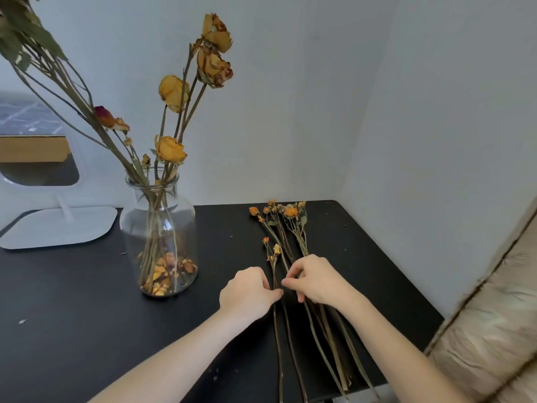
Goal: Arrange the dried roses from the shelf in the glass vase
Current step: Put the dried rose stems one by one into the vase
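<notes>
On the black surface [72, 301] beside the glass vase [159, 237], the left hand [250, 292] and right hand [315, 280] each pinch loose dried-rose stems [302, 242] (thin, likely brittle) — pulling tangled ones apart could snap them.

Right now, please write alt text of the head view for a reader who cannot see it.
A person's left grip and right grip pinch stems of dried roses lying on a black table. To the left stands a glass vase already holding several yellow roses.
</notes>
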`<state>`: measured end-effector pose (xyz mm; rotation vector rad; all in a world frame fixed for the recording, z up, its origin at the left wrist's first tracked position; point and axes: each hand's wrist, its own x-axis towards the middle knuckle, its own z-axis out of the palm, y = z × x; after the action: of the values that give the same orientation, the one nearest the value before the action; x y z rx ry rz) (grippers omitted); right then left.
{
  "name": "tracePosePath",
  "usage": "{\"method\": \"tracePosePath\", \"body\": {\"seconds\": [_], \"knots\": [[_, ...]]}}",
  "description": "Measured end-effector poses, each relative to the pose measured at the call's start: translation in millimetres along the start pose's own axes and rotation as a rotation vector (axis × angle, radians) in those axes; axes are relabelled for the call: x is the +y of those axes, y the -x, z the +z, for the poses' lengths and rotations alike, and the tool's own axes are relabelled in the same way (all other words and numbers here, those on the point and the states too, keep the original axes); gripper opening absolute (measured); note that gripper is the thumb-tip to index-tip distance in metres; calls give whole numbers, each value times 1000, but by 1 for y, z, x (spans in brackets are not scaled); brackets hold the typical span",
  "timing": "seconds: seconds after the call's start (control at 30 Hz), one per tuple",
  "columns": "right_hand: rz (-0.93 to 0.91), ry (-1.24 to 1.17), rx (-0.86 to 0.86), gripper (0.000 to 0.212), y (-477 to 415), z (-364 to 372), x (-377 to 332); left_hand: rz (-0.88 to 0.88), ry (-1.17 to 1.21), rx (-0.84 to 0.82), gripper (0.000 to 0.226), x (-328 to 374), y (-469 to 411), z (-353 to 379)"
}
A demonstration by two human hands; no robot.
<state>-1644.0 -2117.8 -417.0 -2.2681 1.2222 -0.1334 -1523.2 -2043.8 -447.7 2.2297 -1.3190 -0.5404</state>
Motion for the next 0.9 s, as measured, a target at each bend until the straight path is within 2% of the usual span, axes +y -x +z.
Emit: {"method": "tracePosePath", "body": {"seconds": [0.2, 0.6, 0.73, 0.9], "knots": [[88, 76, -39, 26, -13, 19, -9, 5, 18, -57, 27, -7, 6, -6], [165, -25, -23, 29, -16, 25, -14, -50, 4, -93, 22, -7, 4, -6], [126, -77, 37, 39, -13, 17, -18, -71, 36, -78, 19, -10, 3, -7], [134, -139, 138, 35, -14, 2, -15, -67, 100, -52, 26, -12, 1, -13]]}}
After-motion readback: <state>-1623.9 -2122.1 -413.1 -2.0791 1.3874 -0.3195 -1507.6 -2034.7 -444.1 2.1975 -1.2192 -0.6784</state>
